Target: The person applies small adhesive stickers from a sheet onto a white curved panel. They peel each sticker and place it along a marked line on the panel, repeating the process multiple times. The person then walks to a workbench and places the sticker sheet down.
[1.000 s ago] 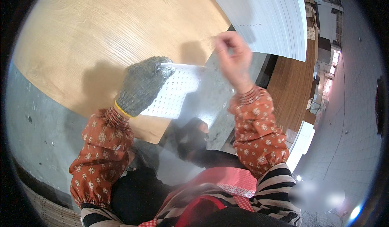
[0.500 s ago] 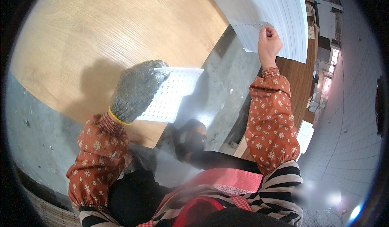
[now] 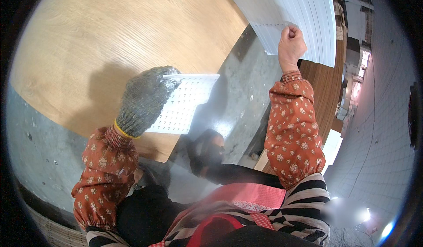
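Observation:
My left hand (image 3: pixel 147 99), in a grey knit glove with a yellow cuff edge, grips a white sheet (image 3: pixel 187 104) printed with rows of small dark marks, like a label sheet. It is held over the near right edge of a wood-grain board (image 3: pixel 145 26). My bare right hand (image 3: pixel 292 43) is closed in a pinch at the near part of the long white panels (image 3: pixel 304 9). A thin row of dark marks runs across the panels toward my fingertips. Whatever is between those fingers is too small to make out.
Brown boards (image 3: pixel 324 79) lie beneath the white panels on the right. Grey concrete floor (image 3: pixel 240 79) shows between the two stacks. White papers (image 3: pixel 332 148) rest beside my right sleeve. My leg and dark shoe (image 3: pixel 207 148) are below the label sheet.
My right hand has shifted very slightly up and left, still pinched at the white panels. My left hand and the label sheet have moved a little to the left.

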Demonstrator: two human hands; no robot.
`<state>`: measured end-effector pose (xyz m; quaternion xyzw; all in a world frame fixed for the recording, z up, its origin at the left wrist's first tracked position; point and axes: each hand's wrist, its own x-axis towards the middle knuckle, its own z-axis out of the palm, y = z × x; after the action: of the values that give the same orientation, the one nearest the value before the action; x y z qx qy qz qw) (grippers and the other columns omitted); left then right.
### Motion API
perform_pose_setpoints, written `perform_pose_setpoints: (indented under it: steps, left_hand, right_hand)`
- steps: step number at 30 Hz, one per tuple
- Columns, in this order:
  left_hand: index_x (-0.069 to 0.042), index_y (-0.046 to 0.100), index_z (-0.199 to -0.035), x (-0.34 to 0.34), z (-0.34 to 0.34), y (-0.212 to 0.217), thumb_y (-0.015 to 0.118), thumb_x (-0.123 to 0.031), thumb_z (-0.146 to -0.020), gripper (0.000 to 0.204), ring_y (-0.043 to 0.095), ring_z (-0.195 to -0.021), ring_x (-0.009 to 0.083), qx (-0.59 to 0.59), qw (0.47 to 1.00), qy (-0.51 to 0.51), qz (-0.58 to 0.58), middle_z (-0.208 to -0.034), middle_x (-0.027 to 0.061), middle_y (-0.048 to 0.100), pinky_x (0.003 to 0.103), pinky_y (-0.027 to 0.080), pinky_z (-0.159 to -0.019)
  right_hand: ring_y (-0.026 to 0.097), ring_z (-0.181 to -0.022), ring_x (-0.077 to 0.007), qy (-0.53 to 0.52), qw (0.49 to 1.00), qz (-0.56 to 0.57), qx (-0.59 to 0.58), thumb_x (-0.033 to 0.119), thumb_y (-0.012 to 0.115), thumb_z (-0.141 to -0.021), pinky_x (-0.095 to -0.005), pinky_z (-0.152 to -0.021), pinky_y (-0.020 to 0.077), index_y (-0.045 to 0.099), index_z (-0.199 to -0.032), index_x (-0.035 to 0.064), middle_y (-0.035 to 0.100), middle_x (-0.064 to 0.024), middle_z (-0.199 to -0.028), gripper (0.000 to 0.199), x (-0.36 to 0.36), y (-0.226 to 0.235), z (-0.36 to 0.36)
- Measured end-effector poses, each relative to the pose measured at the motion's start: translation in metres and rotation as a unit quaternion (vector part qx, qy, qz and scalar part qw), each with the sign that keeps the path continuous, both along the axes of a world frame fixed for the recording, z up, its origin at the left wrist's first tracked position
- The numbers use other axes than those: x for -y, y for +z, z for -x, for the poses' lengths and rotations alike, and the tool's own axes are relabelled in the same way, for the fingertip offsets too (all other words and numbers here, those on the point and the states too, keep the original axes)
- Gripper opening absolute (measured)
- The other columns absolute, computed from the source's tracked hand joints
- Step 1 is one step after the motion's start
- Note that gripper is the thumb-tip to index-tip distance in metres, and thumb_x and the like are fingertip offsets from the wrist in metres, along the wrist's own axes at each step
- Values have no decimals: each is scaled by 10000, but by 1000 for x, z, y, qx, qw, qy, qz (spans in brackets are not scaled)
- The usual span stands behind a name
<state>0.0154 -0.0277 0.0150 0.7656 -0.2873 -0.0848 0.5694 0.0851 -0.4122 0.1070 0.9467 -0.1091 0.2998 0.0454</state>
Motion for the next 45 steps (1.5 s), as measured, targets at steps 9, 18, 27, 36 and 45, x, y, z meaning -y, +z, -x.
perform_pose_setpoints:
  steps: [9,18,27,36,45]
  left_hand:
    - [-30,572,-1075,0,-3,7,589,-146,-849,255,607,-866,222,-45,999,-6,-14,-974,100,622,321,503,-764]
    - [-32,559,-1098,0,-2,0,600,-136,-836,286,595,-915,223,80,994,-11,-68,-1011,107,611,330,493,-804]
    - [-24,553,-1119,0,-2,-4,603,-127,-834,307,599,-915,225,72,996,-12,-47,-1031,114,612,330,497,-806]
    - [-23,545,-1141,0,-4,5,609,-138,-835,333,603,-911,209,58,997,-15,-52,-1026,105,617,309,502,-808]
    - [-28,570,-1110,6,-3,-6,577,-122,-852,274,601,-938,218,0,997,-3,72,-1024,95,620,307,495,-822]
  right_hand:
    - [653,-667,-249,10,1000,7,4,239,626,-797,-370,-621,504,645,-862,90,670,-72,-738,164,0,-1,0]
    - [646,-657,-261,24,996,81,15,241,628,-793,-390,-606,496,640,-862,103,666,-62,-729,155,-3,3,0]
    - [642,-651,-263,13,997,77,19,265,624,-793,-401,-598,491,639,-856,113,665,-59,-717,165,3,-4,-3]
    - [646,-655,-265,-5,996,75,46,278,630,-784,-401,-607,494,654,-855,109,668,-62,-711,185,3,-6,-4]
    - [592,-628,-186,-155,972,-170,49,234,672,-770,-315,-612,468,636,-799,-9,634,-100,-697,248,-13,-4,-8]
